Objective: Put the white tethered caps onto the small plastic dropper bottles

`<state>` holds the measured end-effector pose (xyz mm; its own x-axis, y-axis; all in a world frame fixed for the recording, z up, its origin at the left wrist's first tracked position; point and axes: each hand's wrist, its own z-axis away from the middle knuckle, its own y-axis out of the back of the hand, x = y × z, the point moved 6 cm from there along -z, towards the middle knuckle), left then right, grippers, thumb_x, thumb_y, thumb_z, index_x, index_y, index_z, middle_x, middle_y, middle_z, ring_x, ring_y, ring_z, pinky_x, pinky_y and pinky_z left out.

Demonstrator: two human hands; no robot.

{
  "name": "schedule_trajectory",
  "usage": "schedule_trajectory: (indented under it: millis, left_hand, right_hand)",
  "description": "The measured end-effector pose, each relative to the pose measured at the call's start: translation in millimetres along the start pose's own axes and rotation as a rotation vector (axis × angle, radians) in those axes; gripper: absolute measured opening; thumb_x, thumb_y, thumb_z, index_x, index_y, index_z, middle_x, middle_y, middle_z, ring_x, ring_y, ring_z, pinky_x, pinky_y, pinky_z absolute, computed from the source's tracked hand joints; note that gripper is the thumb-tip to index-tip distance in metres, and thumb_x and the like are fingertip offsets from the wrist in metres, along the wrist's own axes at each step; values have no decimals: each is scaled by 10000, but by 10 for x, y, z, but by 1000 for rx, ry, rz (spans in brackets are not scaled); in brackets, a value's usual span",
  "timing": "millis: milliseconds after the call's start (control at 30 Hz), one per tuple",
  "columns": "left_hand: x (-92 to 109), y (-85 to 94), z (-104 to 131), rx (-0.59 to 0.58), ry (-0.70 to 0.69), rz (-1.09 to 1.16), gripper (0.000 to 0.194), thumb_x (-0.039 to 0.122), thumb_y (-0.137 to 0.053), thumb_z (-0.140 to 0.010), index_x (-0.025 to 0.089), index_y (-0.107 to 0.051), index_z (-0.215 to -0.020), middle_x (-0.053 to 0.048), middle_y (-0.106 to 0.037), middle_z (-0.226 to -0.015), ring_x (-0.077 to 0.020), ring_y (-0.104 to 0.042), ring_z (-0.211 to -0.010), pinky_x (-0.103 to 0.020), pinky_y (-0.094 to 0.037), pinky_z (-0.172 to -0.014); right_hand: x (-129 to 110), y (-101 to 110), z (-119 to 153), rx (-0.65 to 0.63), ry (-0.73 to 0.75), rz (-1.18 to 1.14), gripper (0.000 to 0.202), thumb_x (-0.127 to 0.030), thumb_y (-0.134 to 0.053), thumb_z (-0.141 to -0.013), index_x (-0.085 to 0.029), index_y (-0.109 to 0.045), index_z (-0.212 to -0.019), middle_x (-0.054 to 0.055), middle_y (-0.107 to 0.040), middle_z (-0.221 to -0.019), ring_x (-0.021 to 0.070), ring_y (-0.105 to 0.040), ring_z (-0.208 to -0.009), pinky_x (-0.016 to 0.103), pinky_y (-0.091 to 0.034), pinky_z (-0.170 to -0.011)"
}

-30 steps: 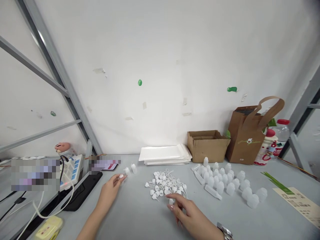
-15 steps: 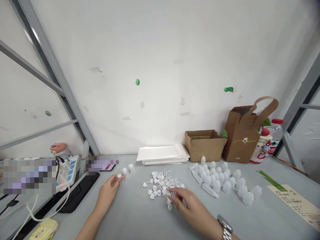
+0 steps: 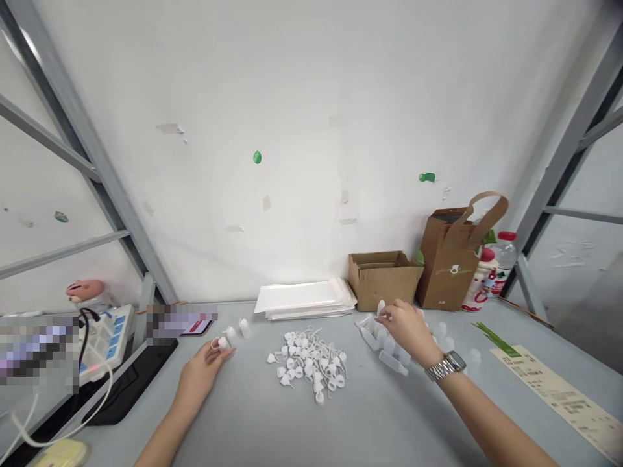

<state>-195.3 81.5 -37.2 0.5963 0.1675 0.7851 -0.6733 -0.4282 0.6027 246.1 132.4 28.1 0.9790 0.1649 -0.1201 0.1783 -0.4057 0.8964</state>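
My left hand (image 3: 204,370) rests on the table at the left, its fingers closed round a small white-capped dropper bottle (image 3: 222,344). Right behind it two more capped dropper bottles (image 3: 244,327) stand upright. My right hand (image 3: 411,331), with a watch on the wrist, reaches over a group of translucent uncapped bottles at the right. Its fingertips pinch at an upright uncapped bottle (image 3: 381,307) at the back of that group, and the hand hides several others. Between my hands lies a loose pile of white caps with thin straps (image 3: 311,360).
White padded envelopes (image 3: 306,298) lie by the wall, beside an open cardboard box (image 3: 387,285) and a brown paper bag (image 3: 445,272). At the left are a black phone (image 3: 134,383), a power strip (image 3: 114,340) and cables. A printed paper sheet (image 3: 559,389) lies far right.
My right hand has left the pile of caps and moved right and away from me to the uncapped bottles. My left hand still holds its bottle. The whole view has shifted slightly.
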Motion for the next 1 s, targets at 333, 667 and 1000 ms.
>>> schedule_trajectory:
  millis: [333,667,1000]
  left_hand:
    - [177,198,216,99,10,-67,570,564,-517,-679,168,-506,-1087,-148,-560,-1196,-301,-604,-973,-410,-465,-838]
    - [1027,-129,508,-38,-375,-89,290,441,-449,-781,226,-584,-923,-58,-584,-991,-209,-580,-839,-300,-478,-685]
    - [1304,-1127,650,-401,-475,-289,191,114,-505,-699,216,-604,-826,-49,-591,-901,-223,-535,-935,-318,-404,-783]
  right_hand:
    - [-59,-103,-9,0,19,-1,258,-206,-497,-835,-168,-656,-636,68,-597,-730,193,-541,-691,294,-257,-608]
    - [-481,216,139,119,98,-202,356,-330,-378,-910,-181,-630,-707,53,-596,-750,177,-544,-694,321,-300,-671]
    - [-766,-154,432,-14,77,-434,336,-359,-351,-913,-192,-575,-729,58,-585,-788,177,-550,-666,310,-402,-631]
